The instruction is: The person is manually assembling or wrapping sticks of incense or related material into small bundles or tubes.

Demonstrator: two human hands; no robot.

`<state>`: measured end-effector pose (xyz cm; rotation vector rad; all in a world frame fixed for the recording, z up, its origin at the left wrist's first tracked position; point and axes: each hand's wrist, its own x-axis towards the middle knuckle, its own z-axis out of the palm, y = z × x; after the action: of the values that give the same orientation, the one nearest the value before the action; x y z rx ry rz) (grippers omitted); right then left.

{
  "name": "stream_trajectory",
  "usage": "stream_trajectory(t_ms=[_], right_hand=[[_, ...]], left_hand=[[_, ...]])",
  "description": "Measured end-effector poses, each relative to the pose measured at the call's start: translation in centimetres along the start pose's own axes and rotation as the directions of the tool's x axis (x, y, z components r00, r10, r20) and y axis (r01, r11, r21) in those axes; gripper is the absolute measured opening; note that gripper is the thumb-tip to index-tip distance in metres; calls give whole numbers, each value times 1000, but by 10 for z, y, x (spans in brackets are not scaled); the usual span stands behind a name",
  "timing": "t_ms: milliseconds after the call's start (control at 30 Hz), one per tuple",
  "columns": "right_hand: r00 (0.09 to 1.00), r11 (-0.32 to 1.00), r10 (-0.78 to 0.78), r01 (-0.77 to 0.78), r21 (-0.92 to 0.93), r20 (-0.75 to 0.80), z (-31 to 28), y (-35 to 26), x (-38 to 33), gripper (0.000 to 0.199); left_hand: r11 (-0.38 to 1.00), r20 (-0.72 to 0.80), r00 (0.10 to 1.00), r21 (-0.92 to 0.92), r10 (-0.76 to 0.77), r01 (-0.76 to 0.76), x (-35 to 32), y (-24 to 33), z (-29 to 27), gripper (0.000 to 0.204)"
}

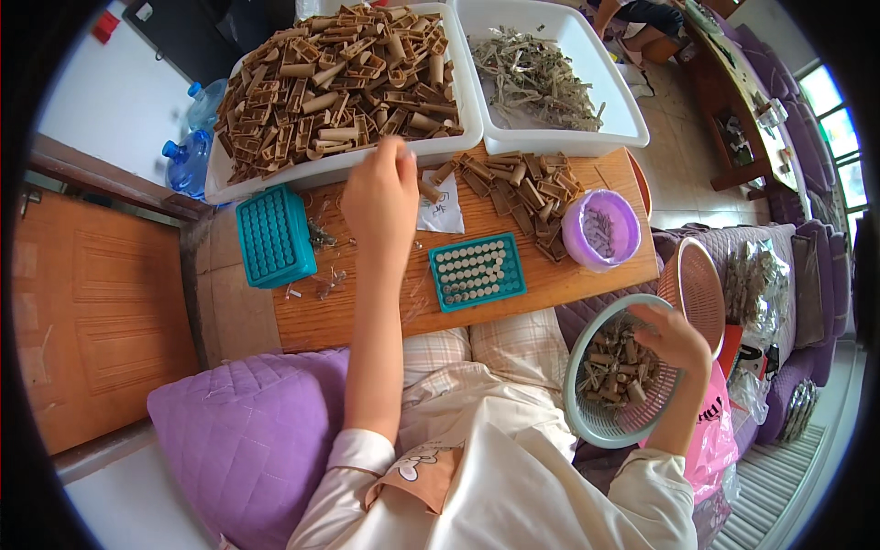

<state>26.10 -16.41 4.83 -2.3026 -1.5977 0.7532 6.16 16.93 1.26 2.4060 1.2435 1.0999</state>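
My left hand [378, 197] is raised over the wooden table [339, 316], by the front edge of a white bin [466, 82] heaped with brown, hollow plastic pieces [330, 92]. Its fingers are curled together; whatever they hold, if anything, is hidden. My right hand [676, 337] hangs over a grey-green basket [579, 408], fingers stretched out and apart. Inside that basket lie brown pieces with thin metal strips [616, 371]. In front of me sits a teal tray [513, 284] with rows of small round silvery parts. Loose brown pieces [527, 188] are piled behind it.
Stacked teal trays [275, 236] stand at the table's left. A purple tub [623, 243] is at its right edge, near a pink basket [701, 284]. Another white bin [623, 119] holds metal strips. A purple quilted seat [243, 431] lies left; a person [642, 23] sits far right.
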Motion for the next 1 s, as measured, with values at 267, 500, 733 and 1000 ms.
stream_trajectory(t_ms=[267, 500, 733, 1000], right_hand=[[950, 942, -142, 216, 255, -278, -81, -50, 184, 17], [940, 991, -132, 120, -58, -316, -55, -3, 350, 18], [929, 758, -348, 198, -622, -128, -15, -21, 403, 19], [861, 968, -123, 213, 129, -493, -46, -24, 389, 19]], left_hand=[[938, 363, 926, 346, -105, -29, 76, -31, 49, 20], [992, 92, 994, 109, 52, -62, 64, -21, 47, 17], [971, -97, 978, -135, 187, -199, 57, -31, 53, 15], [964, -148, 987, -249, 55, -91, 56, -35, 51, 13]])
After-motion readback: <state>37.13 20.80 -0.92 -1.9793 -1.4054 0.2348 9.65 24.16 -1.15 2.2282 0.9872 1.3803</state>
